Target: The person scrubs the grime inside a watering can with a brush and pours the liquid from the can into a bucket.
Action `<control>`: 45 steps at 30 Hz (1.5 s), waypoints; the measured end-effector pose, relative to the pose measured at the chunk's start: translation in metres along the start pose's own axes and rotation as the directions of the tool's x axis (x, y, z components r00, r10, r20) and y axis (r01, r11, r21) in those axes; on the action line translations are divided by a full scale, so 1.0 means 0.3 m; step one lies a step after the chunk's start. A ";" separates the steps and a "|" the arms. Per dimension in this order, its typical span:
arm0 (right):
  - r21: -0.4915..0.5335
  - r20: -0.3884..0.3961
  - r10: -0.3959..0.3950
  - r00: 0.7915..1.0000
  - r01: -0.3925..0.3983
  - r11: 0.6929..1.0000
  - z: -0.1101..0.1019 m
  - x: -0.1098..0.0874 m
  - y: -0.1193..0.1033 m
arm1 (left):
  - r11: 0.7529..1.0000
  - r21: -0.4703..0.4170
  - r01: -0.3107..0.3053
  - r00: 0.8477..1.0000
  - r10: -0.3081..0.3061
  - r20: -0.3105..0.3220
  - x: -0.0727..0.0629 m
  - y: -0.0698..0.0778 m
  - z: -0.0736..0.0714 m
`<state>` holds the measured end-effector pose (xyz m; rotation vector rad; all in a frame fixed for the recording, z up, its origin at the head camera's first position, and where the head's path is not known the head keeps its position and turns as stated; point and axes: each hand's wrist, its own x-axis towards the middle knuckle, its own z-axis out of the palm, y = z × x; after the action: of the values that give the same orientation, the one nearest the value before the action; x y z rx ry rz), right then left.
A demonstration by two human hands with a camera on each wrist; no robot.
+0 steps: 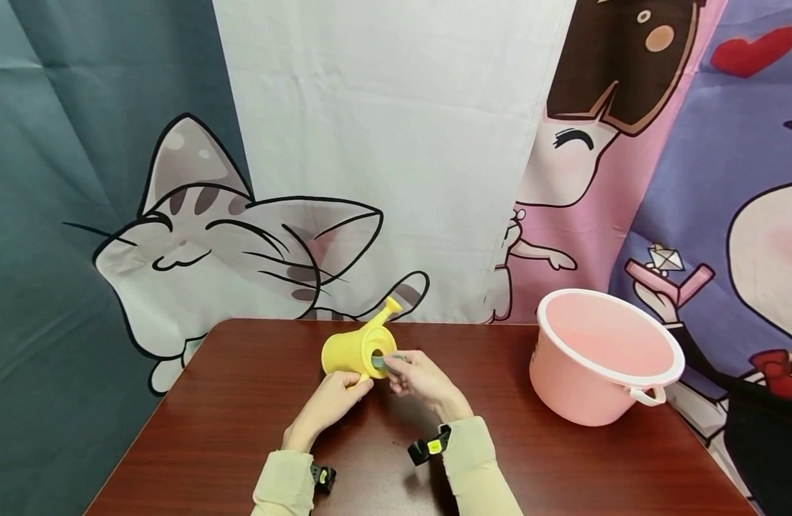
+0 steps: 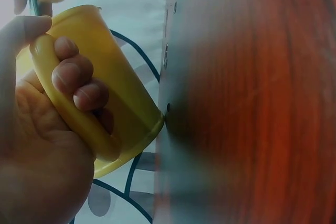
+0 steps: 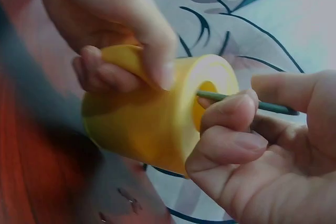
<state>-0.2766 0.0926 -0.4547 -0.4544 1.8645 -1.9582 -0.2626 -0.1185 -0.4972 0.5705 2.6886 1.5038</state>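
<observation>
A yellow watering can (image 1: 345,354) is tilted above the far part of the table, its spout (image 1: 381,315) pointing up and back. My left hand (image 1: 331,403) grips the can by its handle (image 2: 79,121), fingers curled round it and the thumb on top. A thin grey-green piece (image 3: 278,108), flat or strip-like, reaches into the can's round top opening. Between thumb and fingers, my right hand (image 1: 424,380) pinches this piece at the rim. What kind of thing it is, I cannot tell; its inner end is hidden inside the can.
A pink bucket (image 1: 579,401) with a white rim stands at the right of the brown wooden table (image 1: 208,444). Behind the table's far edge hangs a cloth backdrop (image 1: 396,107) printed with cartoon figures. Each wrist wears a small black camera (image 1: 420,451).
</observation>
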 end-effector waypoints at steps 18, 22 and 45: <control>0.106 -0.029 0.021 0.999 -0.018 0.994 -0.069 -0.031 -0.031 | 1.000 -0.006 0.016 1.000 -0.015 0.012 -0.002 0.006 -0.008; 0.093 -0.040 0.020 0.999 -0.016 0.996 -0.056 -0.023 -0.024 | 1.000 -0.007 0.015 1.000 -0.015 0.007 -0.003 0.007 -0.007; -0.132 -0.096 -0.027 0.995 0.014 0.991 0.024 0.019 0.026 | 1.000 0.017 -0.005 1.000 0.006 -0.002 0.001 0.014 -0.008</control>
<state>-0.2775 0.0832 -0.4621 -0.4248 2.0664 -1.9097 -0.2620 -0.1185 -0.4924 0.5777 2.7062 1.4853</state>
